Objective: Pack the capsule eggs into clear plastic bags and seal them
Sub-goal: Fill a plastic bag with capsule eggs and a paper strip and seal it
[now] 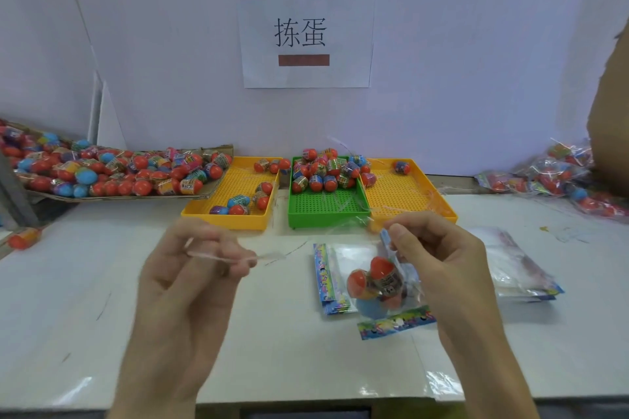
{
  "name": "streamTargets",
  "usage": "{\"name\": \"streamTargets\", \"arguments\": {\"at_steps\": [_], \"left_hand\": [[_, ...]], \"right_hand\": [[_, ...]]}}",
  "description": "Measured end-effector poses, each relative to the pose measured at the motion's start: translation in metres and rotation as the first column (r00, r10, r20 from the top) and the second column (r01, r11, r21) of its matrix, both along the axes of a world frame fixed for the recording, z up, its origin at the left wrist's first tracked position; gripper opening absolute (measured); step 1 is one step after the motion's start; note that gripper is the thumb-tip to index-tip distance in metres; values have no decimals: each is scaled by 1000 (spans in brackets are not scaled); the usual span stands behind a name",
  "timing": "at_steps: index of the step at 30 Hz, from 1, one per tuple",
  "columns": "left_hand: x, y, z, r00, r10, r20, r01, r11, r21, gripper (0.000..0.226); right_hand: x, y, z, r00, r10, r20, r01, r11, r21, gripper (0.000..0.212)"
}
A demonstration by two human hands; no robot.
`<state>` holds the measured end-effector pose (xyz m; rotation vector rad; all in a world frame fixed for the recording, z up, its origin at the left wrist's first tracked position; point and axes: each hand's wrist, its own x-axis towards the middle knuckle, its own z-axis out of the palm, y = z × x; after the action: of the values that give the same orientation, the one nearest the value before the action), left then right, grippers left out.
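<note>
Clear bag (384, 289) hangs upright from right hand (439, 248), eggs (369, 277) inside.

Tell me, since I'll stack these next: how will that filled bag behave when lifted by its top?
The filled bag, gripped at its top by the right hand, probably sags, since the film looks thin. Its round eggs likely shift and bulge, so it would stack poorly.

Packing station, small factory: white bench (102, 282), sorting trays (235, 218), bulk capsule eggs (112, 173) upper left, posted sign (304, 32).
</note>
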<state>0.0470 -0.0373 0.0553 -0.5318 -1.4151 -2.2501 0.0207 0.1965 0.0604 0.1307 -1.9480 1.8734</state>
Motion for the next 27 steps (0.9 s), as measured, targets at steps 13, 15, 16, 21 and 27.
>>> {"name": "streamTargets", "arguments": {"at_steps": [13, 15, 16, 21, 27], "left_hand": [[-20, 2, -16, 792, 585, 176, -304, 628, -716, 4], [-23, 8, -26, 752, 646, 135, -423, 629, -652, 20], [-24, 8, -32, 749, 648, 139, -429, 634, -643, 15], [-23, 14, -43, 880, 391, 271, -61, 658, -751, 103], [-17, 46, -38, 969, 126, 215, -16, 893, -450, 34]], "right_hand": [[1, -4, 1, 999, 45, -18, -45, 998, 47, 24], [2, -5, 1, 999, 47, -23, -46, 998, 47, 24], [2, -4, 1, 999, 43, -24, -42, 998, 46, 24], [1, -6, 0, 999, 49, -14, -48, 998, 39, 21], [0, -9, -1, 998, 61, 1, -61, 997, -44, 16]]}}
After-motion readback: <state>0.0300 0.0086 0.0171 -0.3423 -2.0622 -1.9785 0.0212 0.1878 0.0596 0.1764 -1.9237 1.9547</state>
